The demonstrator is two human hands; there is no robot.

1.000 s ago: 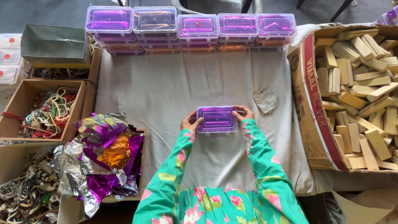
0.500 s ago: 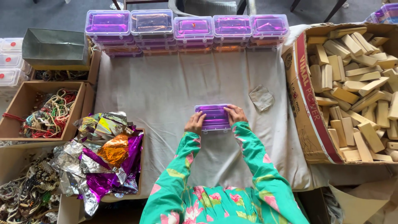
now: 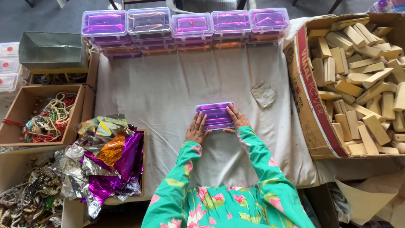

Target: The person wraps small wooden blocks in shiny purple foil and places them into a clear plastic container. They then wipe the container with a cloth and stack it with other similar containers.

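Note:
A small clear plastic box with purple foil inside (image 3: pixel 215 116) lies on the white cloth (image 3: pixel 168 97) in front of me. My left hand (image 3: pixel 196 130) rests flat against its near left corner. My right hand (image 3: pixel 236 120) presses on its right end and lid. Both sleeves are green with pink flowers. A row of stacked boxes of the same kind (image 3: pixel 185 27) stands along the far edge of the cloth.
A big cardboard carton of pale wooden blocks (image 3: pixel 358 80) fills the right side. A crumpled grey rag (image 3: pixel 263 93) lies near it. On the left are crumpled coloured foil sheets (image 3: pixel 105 160), a box of bead strings (image 3: pixel 46 116) and a grey metal tray (image 3: pixel 50 50).
The box has come nearer to me on the cloth. My hands have slid from its two ends to its near side and its top.

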